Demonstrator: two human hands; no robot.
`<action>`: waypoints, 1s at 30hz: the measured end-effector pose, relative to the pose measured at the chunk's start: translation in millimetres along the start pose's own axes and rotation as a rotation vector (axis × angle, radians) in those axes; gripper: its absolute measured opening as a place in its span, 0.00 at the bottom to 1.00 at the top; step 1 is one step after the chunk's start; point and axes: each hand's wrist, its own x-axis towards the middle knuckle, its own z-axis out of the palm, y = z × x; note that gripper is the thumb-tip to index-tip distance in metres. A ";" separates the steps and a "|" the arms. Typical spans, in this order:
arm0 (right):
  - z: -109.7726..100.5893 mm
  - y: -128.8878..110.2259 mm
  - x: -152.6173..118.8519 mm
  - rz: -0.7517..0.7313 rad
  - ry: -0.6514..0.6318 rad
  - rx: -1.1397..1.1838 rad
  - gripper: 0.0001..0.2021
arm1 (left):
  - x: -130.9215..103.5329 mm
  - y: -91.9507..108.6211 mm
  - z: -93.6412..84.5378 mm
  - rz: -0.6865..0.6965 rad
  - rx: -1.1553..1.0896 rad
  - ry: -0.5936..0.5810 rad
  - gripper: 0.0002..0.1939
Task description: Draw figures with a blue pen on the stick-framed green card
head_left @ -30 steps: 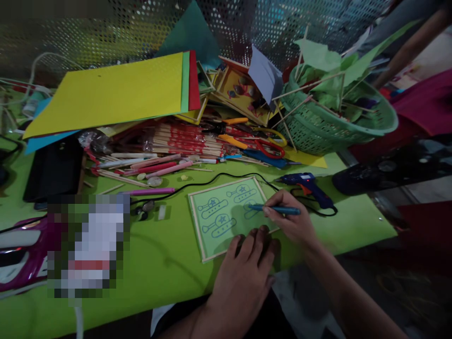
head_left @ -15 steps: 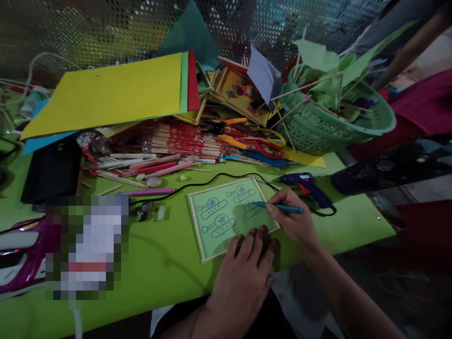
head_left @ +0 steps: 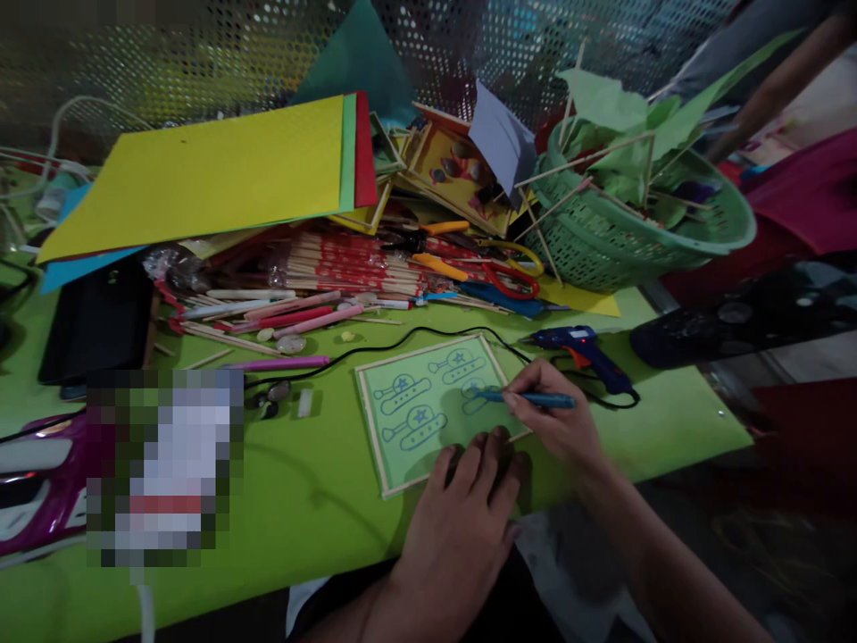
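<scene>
A green card [head_left: 428, 464] edged with thin pale sticks lies on the green table, bearing several blue drawings of tanks with stars. My right hand [head_left: 553, 415] grips a blue pen [head_left: 545, 400], its tip on the drawing at the card's right side. My left hand [head_left: 465, 513] rests with its fingers spread over the card's lower edge, holding nothing. Just beyond my right hand, a blue glue gun [head_left: 579, 348] lies on the table, its black cable curving behind the card.
Pens [head_left: 301, 319], stick bundles [head_left: 354, 268], scissors [head_left: 512, 279] and coloured sheets [head_left: 220, 165] crowd the back. A green basket [head_left: 616, 237] stands back right. At left are a black phone [head_left: 100, 321] and a purple-white device [head_left: 40, 482]. A person's arm [head_left: 790, 76] shows top right.
The pen tip has shifted slightly down and to the right on the right-hand drawing, along with small movement of my right hand. My left hand stays in place.
</scene>
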 end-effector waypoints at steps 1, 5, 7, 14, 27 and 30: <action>0.0 0.1 -0.3 0.005 -0.004 0.008 0.09 | 0.2 -0.1 -0.4 0.002 0.001 0.002 0.33; -0.3 -0.3 -0.1 0.007 -0.006 0.011 0.09 | 1.1 -0.9 -1.9 0.004 0.011 0.005 0.32; -0.7 -1.3 0.8 -0.008 0.017 -0.007 0.08 | 1.1 -1.3 -1.9 0.000 0.010 -0.005 0.32; 0.5 -4.1 2.0 -0.007 0.023 -0.038 0.08 | -0.2 0.1 1.5 -0.005 0.003 -0.021 0.34; 0.2 -0.4 1.7 -0.046 0.067 -0.082 0.08 | 1.4 -1.3 -0.8 0.000 -0.002 -0.008 0.33; -1.3 3.0 0.6 -0.041 0.076 -0.069 0.08 | 2.0 -1.2 -1.2 0.001 -0.003 -0.002 0.33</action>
